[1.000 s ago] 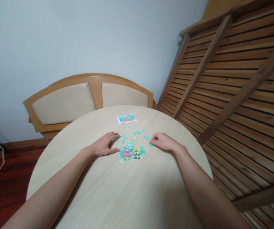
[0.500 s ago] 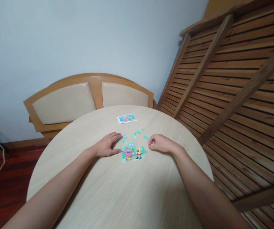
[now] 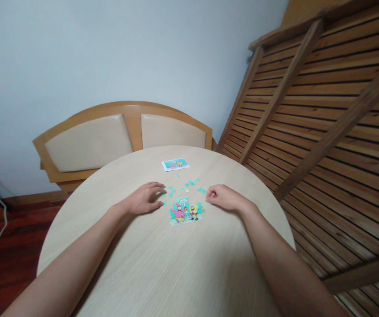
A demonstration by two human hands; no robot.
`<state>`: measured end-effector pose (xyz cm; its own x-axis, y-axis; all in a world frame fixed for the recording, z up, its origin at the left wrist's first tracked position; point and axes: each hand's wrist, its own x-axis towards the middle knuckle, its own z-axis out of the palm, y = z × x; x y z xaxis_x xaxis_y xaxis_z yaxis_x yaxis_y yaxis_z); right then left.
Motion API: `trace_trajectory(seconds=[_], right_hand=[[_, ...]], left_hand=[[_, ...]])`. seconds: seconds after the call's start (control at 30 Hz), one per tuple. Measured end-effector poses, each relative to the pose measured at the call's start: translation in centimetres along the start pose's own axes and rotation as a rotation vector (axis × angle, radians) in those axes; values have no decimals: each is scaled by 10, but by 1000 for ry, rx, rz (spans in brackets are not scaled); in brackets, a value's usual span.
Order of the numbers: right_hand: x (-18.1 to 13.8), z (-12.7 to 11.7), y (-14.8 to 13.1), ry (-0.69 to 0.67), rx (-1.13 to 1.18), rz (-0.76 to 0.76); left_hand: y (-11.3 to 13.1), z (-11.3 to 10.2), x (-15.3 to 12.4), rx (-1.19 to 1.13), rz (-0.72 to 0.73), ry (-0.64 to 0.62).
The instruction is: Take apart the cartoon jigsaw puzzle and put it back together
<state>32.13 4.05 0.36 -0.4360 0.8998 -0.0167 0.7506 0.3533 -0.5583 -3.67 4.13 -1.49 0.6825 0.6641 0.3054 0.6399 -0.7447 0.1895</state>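
Note:
A partly joined jigsaw puzzle (image 3: pixel 184 212) with a pink, a yellow and a pale teal cartoon figure lies flat on the round table. My left hand (image 3: pixel 146 199) rests on the tabletop to its left, palm down, fingers spread and apart from the joined part. Loose teal puzzle pieces (image 3: pixel 171 191) lie just past its fingertips. To the right of the puzzle is my right hand (image 3: pixel 221 197), its fingers curled into a pinch. Whatever sits between those fingertips is too small to make out. More loose teal pieces (image 3: pixel 192 182) are scattered beyond the puzzle.
Farther back on the round table (image 3: pixel 176 273) lies a folded picture sheet (image 3: pixel 175 164) with the same cartoon figures. A padded wooden headboard (image 3: pixel 90 143) stands behind the table, against the wall. Slatted wooden panels (image 3: pixel 308 114) lean along the right side.
The joined puzzle has shifted slightly to the right. My left hand has drawn back a little to the left, away from it. The right hand stays almost in place, still pinched.

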Motion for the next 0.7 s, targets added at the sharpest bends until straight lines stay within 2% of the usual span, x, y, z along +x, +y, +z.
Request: trace_trajectory(seconds=[0.2,0.37,0.7], right_hand=[[1,-5,13,55,-10,46],[1,-6,14,114,-27,68],[3,-4,14,190,-130,100]], left_hand=[[0,-6,-1,-78,13,18],[3,-4,1,-92,84,-26],[12,-3,3,-132,40,-68]])
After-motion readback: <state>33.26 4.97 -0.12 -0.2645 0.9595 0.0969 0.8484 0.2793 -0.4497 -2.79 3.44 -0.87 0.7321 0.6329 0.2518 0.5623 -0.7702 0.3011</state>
